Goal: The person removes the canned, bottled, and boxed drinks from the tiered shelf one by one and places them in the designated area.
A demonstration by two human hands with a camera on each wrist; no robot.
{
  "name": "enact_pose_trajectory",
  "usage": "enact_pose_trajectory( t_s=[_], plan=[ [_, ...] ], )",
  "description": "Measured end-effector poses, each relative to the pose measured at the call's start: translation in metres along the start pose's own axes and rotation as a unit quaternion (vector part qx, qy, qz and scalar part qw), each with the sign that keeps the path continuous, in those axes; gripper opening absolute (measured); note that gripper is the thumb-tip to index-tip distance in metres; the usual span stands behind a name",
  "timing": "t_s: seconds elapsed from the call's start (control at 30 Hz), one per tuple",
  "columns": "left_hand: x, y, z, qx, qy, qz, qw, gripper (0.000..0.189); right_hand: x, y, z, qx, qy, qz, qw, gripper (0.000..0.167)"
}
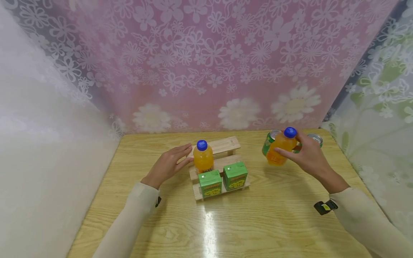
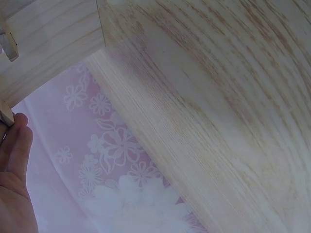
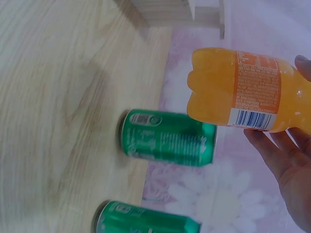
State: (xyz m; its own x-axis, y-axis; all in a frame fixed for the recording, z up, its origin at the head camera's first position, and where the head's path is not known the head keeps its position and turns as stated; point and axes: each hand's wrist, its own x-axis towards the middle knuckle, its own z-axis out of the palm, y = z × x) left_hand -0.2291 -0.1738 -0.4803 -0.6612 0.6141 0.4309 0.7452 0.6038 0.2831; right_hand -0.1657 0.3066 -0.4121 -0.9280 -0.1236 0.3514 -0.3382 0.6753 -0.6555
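Note:
A small stepped wooden rack [image 1: 222, 146] stands on the table. One orange drink bottle [image 1: 203, 159] with a blue cap is on it, behind two green juice boxes [image 1: 210, 184] on the lowest step. My left hand [image 1: 167, 163] holds the left end of the rack's top board, thumb in front and fingers behind. In the left wrist view its fingertips [image 2: 22, 121] meet the board's edge. My right hand [image 1: 308, 154] grips a second orange drink bottle [image 3: 257, 90] around its upper part. That bottle is raised and slightly tilted, with its base above the table.
Two green cans [image 3: 167, 138] stand upright behind and beside the lifted bottle, partly hidden by it and my right hand in the head view. A pink flowered cloth [image 1: 206, 71] hangs along the table's [image 1: 258, 222] back edge, with pale panels at both sides.

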Motion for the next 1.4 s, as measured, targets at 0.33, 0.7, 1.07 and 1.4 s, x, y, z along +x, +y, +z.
enact_pose_trajectory(
  t_s=[0.33, 0.7, 1.07, 1.4],
  plan=[
    [0.001, 0.002, -0.001, -0.002, 0.005, 0.003, 1.0000, 0.054, -0.016, 0.022, -0.009, -0.054, 0.038, 0.017, 0.9977, 0.068],
    [0.002, 0.002, 0.000, -0.003, -0.001, -0.003, 1.0000, 0.053, -0.029, 0.048, -0.016, -0.064, 0.061, 0.060, 0.9943, 0.066],
    [0.000, 0.000, 0.001, -0.001, 0.000, -0.005, 1.0000, 0.055, -0.042, 0.072, -0.025, -0.074, 0.070, 0.106, 0.9892, 0.069],
    [0.000, 0.000, 0.000, -0.009, -0.011, -0.017, 0.9998, 0.054, -0.052, 0.093, -0.030, -0.087, 0.068, 0.145, 0.9832, 0.073]
  ],
)
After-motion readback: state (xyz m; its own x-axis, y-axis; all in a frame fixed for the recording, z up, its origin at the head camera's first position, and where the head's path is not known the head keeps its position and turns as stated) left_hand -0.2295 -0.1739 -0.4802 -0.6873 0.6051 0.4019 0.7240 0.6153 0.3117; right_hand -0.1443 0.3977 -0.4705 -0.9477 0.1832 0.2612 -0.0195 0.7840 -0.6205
